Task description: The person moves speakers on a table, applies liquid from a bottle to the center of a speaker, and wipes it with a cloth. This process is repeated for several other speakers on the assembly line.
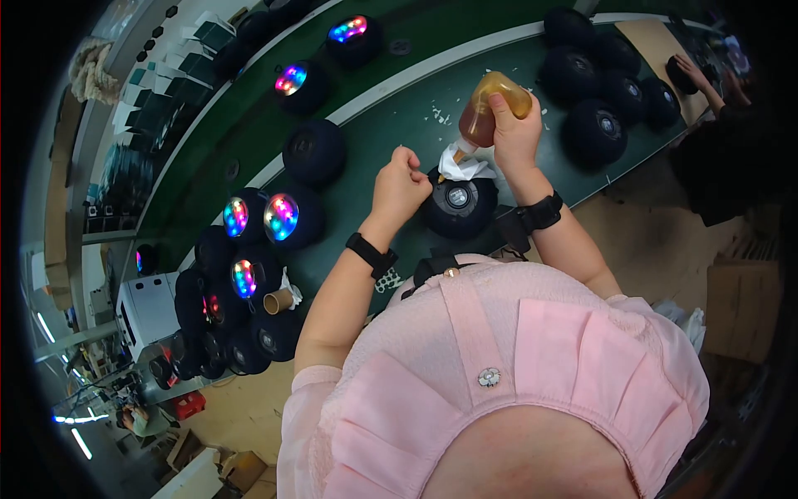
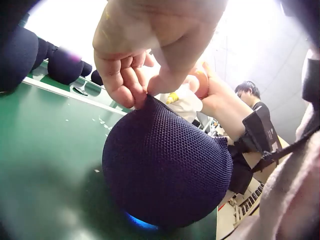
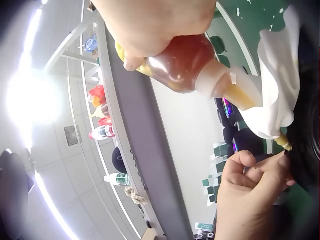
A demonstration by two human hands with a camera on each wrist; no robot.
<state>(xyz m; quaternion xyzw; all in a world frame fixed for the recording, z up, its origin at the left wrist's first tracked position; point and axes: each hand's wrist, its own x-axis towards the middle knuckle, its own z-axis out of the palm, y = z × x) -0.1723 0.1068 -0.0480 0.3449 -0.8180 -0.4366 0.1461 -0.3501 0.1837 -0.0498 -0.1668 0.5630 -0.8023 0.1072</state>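
Note:
A round dark speaker with mesh fabric stands on the green table, its round base face up. The left hand pinches the edge of the mesh, pulling it to a peak in the left wrist view. In the right hand is a squeeze bottle of amber liquid, tilted nozzle down. White tissue is wrapped about the nozzle and lies over the speaker's far edge. The nozzle tip is at the rim, close to the left fingertips.
Several dark speakers stand at the right, and others, some with coloured lights, at the left. A cardboard tube lies among them. White scraps dot the table beyond the bottle. Another person's hand shows at far right.

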